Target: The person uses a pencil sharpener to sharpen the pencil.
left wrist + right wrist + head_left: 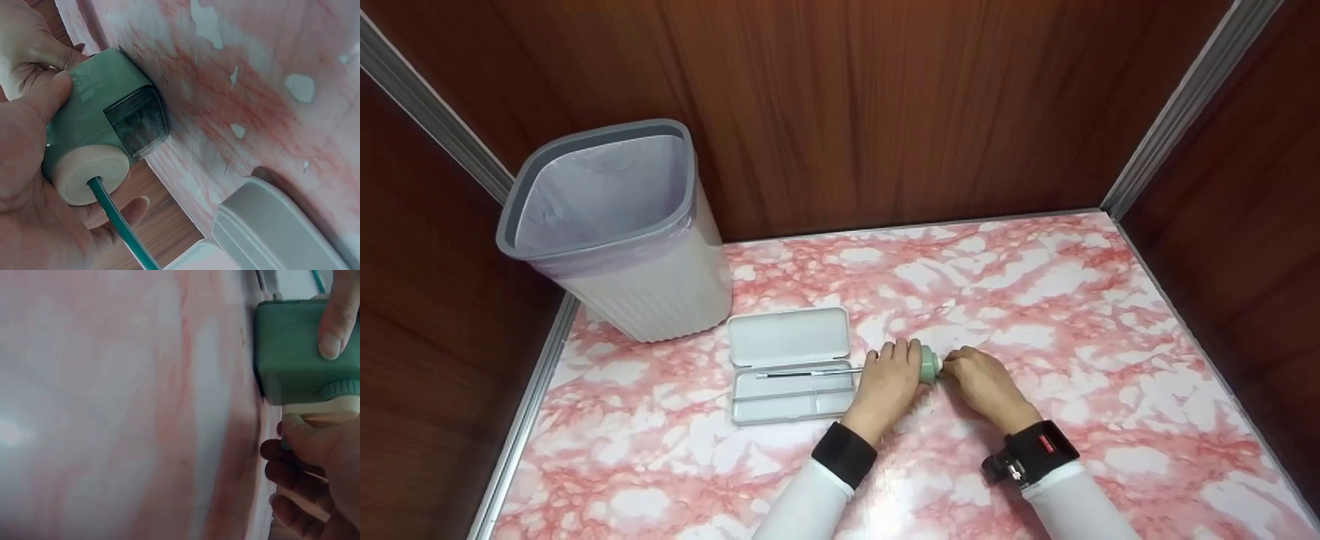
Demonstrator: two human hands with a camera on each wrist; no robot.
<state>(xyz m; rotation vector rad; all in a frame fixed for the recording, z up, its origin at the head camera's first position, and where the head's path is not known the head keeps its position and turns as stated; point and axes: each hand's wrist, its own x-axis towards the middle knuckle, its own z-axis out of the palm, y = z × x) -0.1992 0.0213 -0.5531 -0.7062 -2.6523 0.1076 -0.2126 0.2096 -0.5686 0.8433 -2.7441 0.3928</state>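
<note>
A green pencil sharpener (pixel 928 365) with a cream crank stands on the table between both hands. The left hand (pixel 889 386) grips its body from above, thumb (pixel 48 93) along one side in the left wrist view. A green pencil (pixel 119 219) with a pale stripe sticks out of the round cream holder (pixel 93 171). Below the dark see-through window (pixel 138 124), the sharpener's base meets the tabletop. The right hand (pixel 982 382) pinches the end of the crank arm (pixel 320 408) between thumb and fingers; its small green knob is mostly hidden.
Left of the hands lies an open pale pencil case (pixel 787 336), its lid folded back; a slim pencil shape (pixel 802 373) reaches over its tray. A lined trash bin (pixel 652 300) stands at the back left. Wood panels (pixel 885 112) wall in the marbled table (pixel 1035 277).
</note>
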